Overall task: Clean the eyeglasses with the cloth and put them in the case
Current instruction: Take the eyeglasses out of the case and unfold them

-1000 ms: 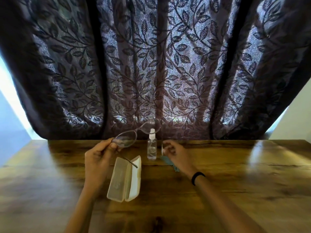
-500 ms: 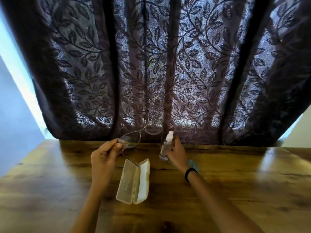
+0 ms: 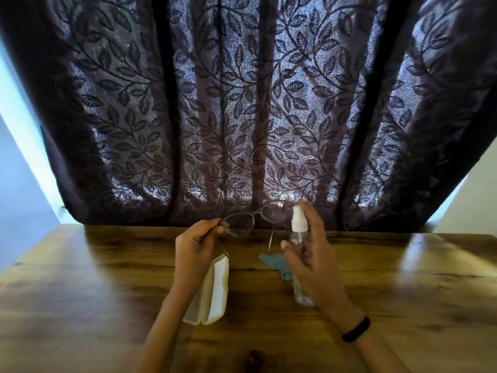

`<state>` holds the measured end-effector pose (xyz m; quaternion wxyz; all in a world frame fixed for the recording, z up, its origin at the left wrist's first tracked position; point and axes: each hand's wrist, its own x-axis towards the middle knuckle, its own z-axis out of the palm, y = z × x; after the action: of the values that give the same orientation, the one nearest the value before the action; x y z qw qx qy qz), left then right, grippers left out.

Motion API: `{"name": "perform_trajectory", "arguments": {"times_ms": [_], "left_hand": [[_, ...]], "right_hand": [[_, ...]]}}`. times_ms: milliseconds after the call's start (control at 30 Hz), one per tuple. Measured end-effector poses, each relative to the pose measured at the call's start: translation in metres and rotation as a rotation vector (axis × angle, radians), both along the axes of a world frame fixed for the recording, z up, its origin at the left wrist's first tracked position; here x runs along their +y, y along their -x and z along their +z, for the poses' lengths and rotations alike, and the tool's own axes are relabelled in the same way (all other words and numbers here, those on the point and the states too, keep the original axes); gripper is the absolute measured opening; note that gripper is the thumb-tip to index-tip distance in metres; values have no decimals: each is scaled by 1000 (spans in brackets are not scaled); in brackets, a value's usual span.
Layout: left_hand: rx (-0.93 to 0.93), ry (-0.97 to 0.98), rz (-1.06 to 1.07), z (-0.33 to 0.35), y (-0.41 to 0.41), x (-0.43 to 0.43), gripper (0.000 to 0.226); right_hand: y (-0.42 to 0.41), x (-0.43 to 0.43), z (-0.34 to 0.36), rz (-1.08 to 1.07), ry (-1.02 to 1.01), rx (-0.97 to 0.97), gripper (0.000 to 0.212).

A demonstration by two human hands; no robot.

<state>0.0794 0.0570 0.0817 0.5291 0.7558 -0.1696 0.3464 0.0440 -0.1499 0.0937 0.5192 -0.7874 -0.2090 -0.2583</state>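
Two hands engaged. Left hand [image 3: 195, 246] pinches the eyeglasses [image 3: 239, 226] at one temple, over the far edge of the table [image 3: 403, 278]; right hand [image 3: 317, 259] curls round the spray bottle [image 3: 299, 224] — higher than 0.5 s ago, cloth [image 3: 274, 261] now exposed below it. One case [image 3: 215, 289], open, near-left. Broad wood left and right.
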Motion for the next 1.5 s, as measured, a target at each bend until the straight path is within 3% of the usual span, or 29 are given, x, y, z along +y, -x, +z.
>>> {"name": "perform_trajectory", "arguments": {"times_ms": [367,633,900,1133,1500], "left_hand": [[2,-37,-35,-3,-3,-16,29],[-4,-40,-31,-2,-1,-16,29],[-3,-39,-18,1,2,-16,30],[5,-65,39,3,4,-17,20],[29,-21,22,2,5,-17,18]], "right_hand": [[8,11,11,6,240,-23,57],[6,6,11,4,144,-43,56],[-8,-25,12,-186,77,-111,57],[-23,-45,-17,-204,-56,80,77],[-34,-64,-74,-154,-111,421,50]]}}
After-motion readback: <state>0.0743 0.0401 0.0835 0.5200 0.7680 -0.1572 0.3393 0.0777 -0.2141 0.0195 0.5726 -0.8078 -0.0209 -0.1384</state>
